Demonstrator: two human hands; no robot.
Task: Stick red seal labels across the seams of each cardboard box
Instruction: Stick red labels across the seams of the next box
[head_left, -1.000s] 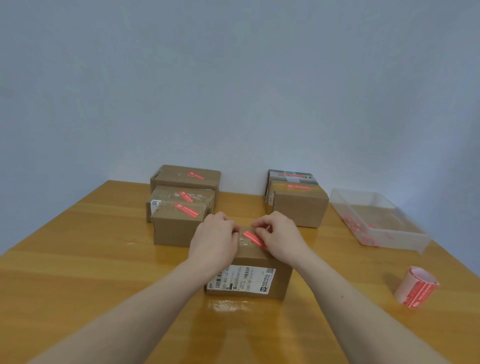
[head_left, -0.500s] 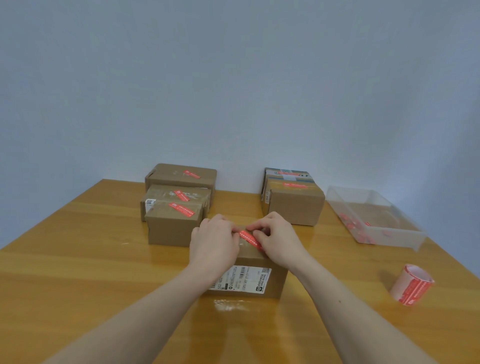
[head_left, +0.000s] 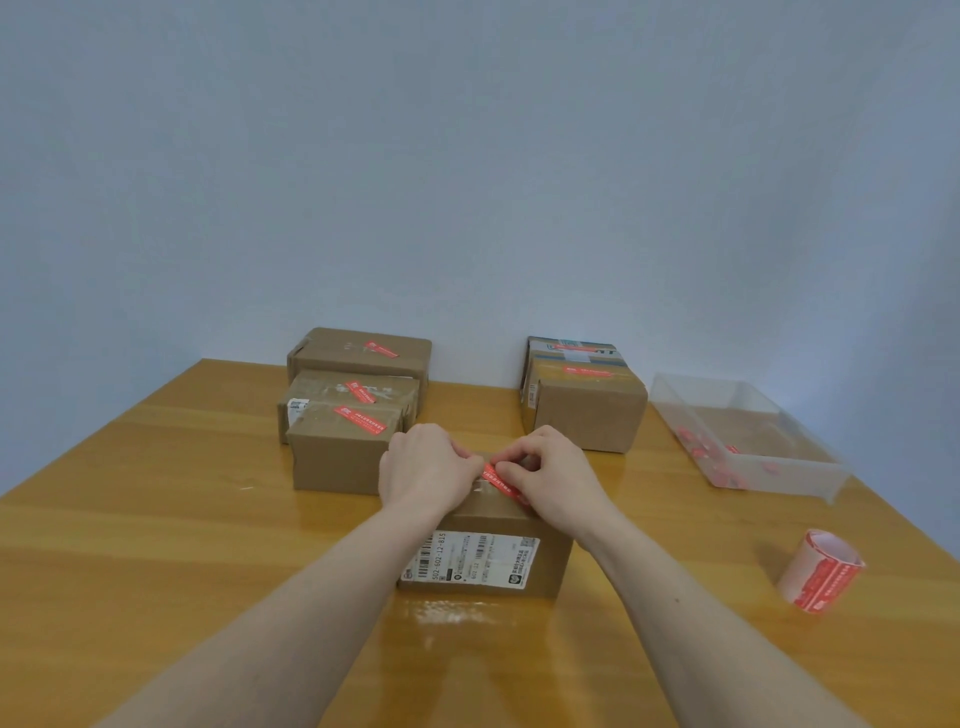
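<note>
Wooden tabletop (head_left: 156, 545) runs out of our view at the bottom and both sides. On it, nearest us, stands the cardboard box (head_left: 485, 561) with a white shipping label on its front; our hands hide most of its top, so we cannot make out the seam. Our left hand (head_left: 423, 470) and right hand (head_left: 553, 475) both rest curled on that top, fingertips pinching or pressing the red seal label (head_left: 500, 481) lying between them. Three sealed boxes (head_left: 343, 415) cluster at the back left, two more (head_left: 584, 400) at the back right. A clear plastic tray (head_left: 779, 470) with red scraps sits far right, the label roll (head_left: 821, 571) nearer us.
</note>
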